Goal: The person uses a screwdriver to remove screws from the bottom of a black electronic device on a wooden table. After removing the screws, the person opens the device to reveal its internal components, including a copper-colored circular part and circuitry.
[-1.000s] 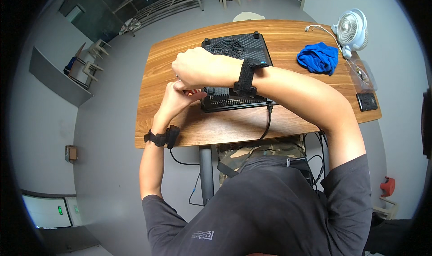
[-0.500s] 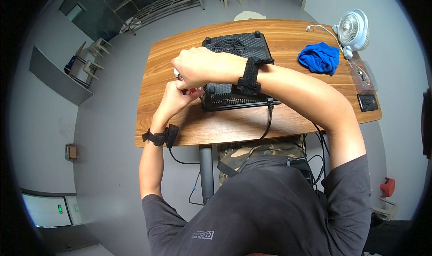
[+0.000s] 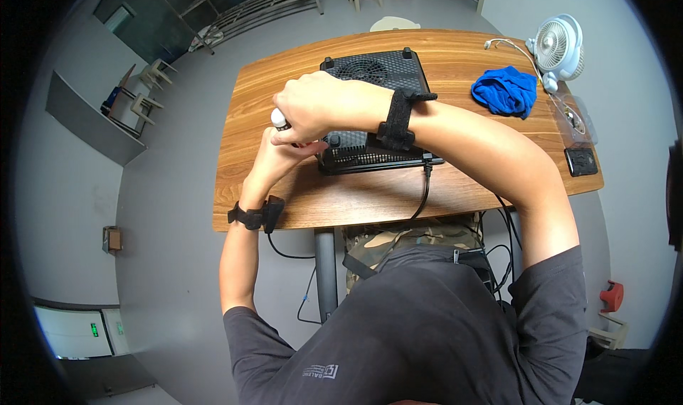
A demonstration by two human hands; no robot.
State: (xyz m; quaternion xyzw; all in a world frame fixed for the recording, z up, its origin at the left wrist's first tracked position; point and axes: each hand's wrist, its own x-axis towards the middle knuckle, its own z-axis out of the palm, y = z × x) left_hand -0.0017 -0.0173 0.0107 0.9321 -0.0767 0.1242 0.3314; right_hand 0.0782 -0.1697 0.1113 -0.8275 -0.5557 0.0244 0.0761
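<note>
A flat black appliance [image 3: 391, 67] lies on the table with its underside up, showing a round fan grille and stubby feet. My right hand [image 3: 309, 103] reaches across its near left corner, closed around a handle-like thing with a rounded white end [image 3: 278, 118] and a dark band. Just below, my left hand [image 3: 274, 156] is closed too and touches the right one. Its thumb points at the appliance's left edge; what its fingers grip is hidden between the hands. Both wrists wear black straps, the left strap [image 3: 249, 216] with a small black box.
On the wooden table [image 3: 249, 92], a crumpled blue cloth [image 3: 505, 92] lies to the right. Beyond it stand a small white fan [image 3: 558, 49], a clear plastic tray [image 3: 573, 124] and a black phone-like slab [image 3: 581, 162]. A black cable [image 3: 427, 188] runs from the appliance's front edge over the table edge.
My hands have turned slightly, and more of the white-ended handle shows between them. The red part seen between the hands before is now mostly covered. The appliance has stayed put.
</note>
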